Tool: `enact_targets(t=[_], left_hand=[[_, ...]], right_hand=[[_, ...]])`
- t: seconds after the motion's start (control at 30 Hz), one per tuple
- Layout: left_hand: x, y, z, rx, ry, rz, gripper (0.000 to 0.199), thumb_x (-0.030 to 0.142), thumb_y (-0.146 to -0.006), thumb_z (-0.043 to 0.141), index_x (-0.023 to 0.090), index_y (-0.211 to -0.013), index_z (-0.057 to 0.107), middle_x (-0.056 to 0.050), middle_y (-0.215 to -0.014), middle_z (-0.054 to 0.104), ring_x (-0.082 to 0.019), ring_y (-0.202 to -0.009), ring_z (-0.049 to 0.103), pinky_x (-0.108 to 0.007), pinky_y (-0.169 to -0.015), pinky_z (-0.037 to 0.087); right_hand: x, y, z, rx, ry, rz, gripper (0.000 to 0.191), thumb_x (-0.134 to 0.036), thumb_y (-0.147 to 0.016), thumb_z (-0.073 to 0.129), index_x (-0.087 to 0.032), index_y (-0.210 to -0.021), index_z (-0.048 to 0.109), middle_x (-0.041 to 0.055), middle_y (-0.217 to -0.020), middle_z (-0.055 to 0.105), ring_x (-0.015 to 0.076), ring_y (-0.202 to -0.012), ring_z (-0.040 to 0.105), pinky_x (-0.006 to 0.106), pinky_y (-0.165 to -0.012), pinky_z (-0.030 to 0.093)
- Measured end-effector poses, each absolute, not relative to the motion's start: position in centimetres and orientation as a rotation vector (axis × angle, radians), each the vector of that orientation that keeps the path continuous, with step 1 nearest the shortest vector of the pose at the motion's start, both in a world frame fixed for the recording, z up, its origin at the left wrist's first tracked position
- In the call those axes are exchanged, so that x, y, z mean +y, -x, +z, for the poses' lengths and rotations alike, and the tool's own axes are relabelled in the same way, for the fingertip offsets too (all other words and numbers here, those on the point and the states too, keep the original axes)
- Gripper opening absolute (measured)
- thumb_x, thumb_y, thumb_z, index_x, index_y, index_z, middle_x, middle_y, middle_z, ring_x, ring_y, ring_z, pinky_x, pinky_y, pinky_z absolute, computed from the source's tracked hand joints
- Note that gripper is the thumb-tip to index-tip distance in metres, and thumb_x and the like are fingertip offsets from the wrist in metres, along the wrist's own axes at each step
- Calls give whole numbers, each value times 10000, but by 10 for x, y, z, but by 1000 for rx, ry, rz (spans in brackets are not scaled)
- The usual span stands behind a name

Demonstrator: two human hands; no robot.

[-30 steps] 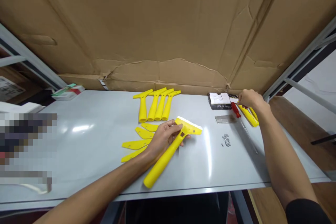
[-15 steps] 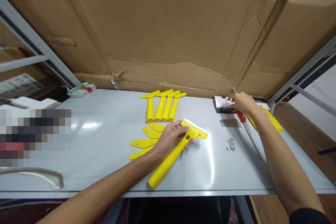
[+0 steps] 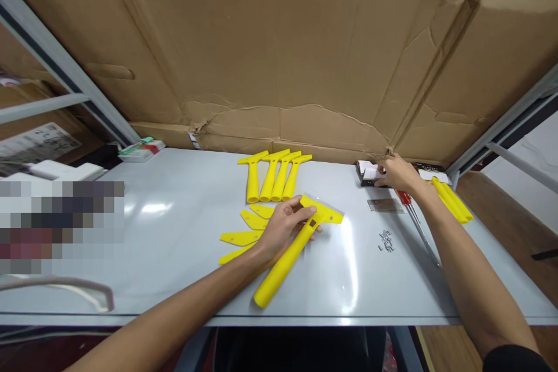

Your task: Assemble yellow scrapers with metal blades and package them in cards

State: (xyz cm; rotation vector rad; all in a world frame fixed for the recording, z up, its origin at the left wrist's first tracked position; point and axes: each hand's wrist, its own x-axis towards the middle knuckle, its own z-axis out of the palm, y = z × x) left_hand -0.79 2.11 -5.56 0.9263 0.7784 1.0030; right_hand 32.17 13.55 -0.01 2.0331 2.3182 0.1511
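Observation:
My left hand is closed around the neck of a yellow scraper, just below its head. A thin clear or metallic strip lines the head's upper edge, and a small screw shows near its right end. At the back right, my right hand has its fingers bent into a small black box with white packets inside; what the fingertips pinch is hidden. Under this hand lies a red-handled screwdriver. A flat thin blade packet and a heap of small screws lie nearby.
Several yellow scraper handles stand in a row at the back. Several flat yellow plates lie left of my left hand. More yellow pieces and another box are at right. Cardboard walls the back.
My right hand's fingers have shifted slightly down at the black box, and the patterned white packet seen there no longer shows. My left hand still grips the scraper, turned slightly.

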Motion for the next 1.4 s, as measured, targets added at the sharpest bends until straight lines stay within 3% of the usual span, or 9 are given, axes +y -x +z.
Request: enact_targets(t=[0.17, 0.27, 0.37, 0.43, 0.63, 0.87, 1.1, 1.23, 1.4], left_hand=[[22, 10, -55, 745, -974, 1102, 307, 358, -754, 865, 141, -830, 661, -15, -768, 647, -105, -674, 601, -195, -621, 516], [23, 13, -51, 775, -964, 1189, 398, 353, -712, 896, 152, -677, 554, 56, -585, 477, -47, -544, 431, -142, -506, 371], [24, 18, -45, 764, -911, 1228, 423, 372, -714, 889, 170, -681, 518, 95, -508, 375, -37, -468, 314, -153, -435, 269], [25, 21, -39, 773, -898, 1240, 396, 387, -711, 880, 174, -716, 547, 92, -492, 408, -44, -441, 320, -165, -404, 250], [33, 29, -27, 753, -876, 1397, 341, 319, -655, 870, 163, -777, 593, 17, -655, 633, -97, -481, 557, -186, -402, 391], [45, 35, -33, 676, -807, 1509, 221, 310, -762, 746, 154, -718, 595, -32, -684, 689, -188, -609, 716, -268, -581, 596], [52, 36, -28, 699, -515, 1582, 35, 158, -831, 628, 132, -808, 633, -79, -830, 767, -161, -675, 754, -234, -681, 632], [55, 37, -24, 646, -418, 1619, 147, 117, -906, 527, 133, -798, 626, -101, -894, 784, -160, -751, 775, -228, -729, 643], [57, 35, -28, 557, -366, 1622, 160, 74, -919, 498, 90, -918, 658, -153, -985, 782, -192, -864, 791, -238, -798, 654]], right_hand=[[111, -309, 34, 2671, -2198, -126, 317, -488, -895, 699, -180, -825, 728, 45, -805, 717, 191, -765, 653, 278, -682, 435], [89, -296, 29, 3073, -2189, -927, 366, -519, -896, 697, -177, -772, 730, 21, -707, 655, 158, -637, 602, 290, -623, 440], [72, -284, -2, 3088, -2027, -1810, 277, -464, -859, 758, -194, -800, 732, 2, -708, 624, 145, -537, 590, 302, -547, 455], [65, -278, -25, 3011, -1998, -2038, 262, -442, -860, 765, -196, -780, 720, -10, -649, 587, 136, -466, 550, 294, -475, 414], [60, -279, -47, 3042, -1823, -1981, 379, -519, -912, 706, -183, -743, 748, 32, -655, 635, 157, -568, 570, 304, -566, 448], [60, -286, -36, 3158, -1650, -1646, 489, -533, -936, 671, -172, -608, 707, 66, -784, 672, 186, -731, 599, 304, -671, 438], [59, -269, -48, 3161, -1598, -1555, 478, -531, -961, 631, -173, -656, 715, 38, -712, 622, 151, -647, 541, 278, -605, 404], [53, -257, -52, 3166, -1628, -1642, 454, -530, -958, 635, -184, -678, 728, 39, -750, 650, 152, -652, 592, 276, -602, 454], [46, -242, -58, 3132, -1809, -1793, 339, -490, -973, 625, -200, -867, 766, 28, -810, 658, 154, -616, 663, 301, -611, 546]])
